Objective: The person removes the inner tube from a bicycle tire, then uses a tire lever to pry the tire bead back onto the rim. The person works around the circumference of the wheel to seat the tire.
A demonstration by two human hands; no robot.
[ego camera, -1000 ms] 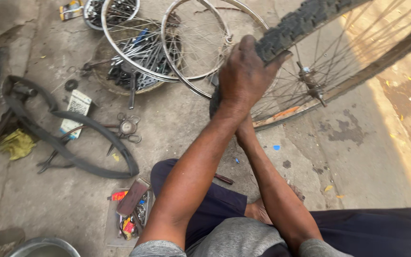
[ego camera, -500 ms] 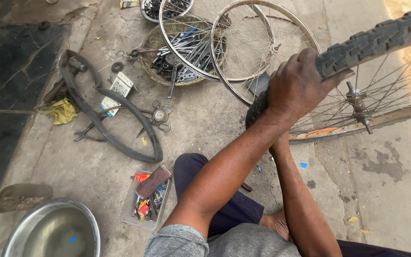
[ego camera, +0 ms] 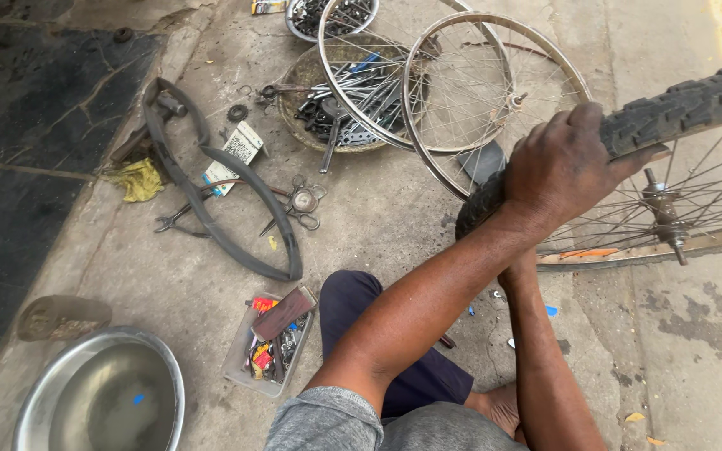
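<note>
I sit on a concrete floor with a bicycle wheel (ego camera: 662, 209) in front of me, its knobby black tyre (ego camera: 687, 104) partly on the rim. My left hand (ego camera: 566, 167) is clamped over the top of the tyre, fingers wrapped across the tread. My right forearm (ego camera: 536, 351) rises under my left wrist toward the tyre's lower edge (ego camera: 478, 205). The right hand itself is hidden behind my left arm. My bent leg in dark trousers (ego camera: 361, 309) lies below the arms.
Two bare spoked rims (ego camera: 495, 92) lean over a shallow pan of tools (ego camera: 336, 117). A black inner tube (ego camera: 211, 192), scissors (ego camera: 298, 205), pliers (ego camera: 173, 221) and a yellow rag (ego camera: 139, 179) lie at left. A steel bowl (ego camera: 35, 401) and a small parts tray (ego camera: 236, 351) sit nearby.
The view has swung left and down, bringing the steel bowl and parts tray into sight. My left hand keeps its hold on the tyre, now further right in view.
</note>
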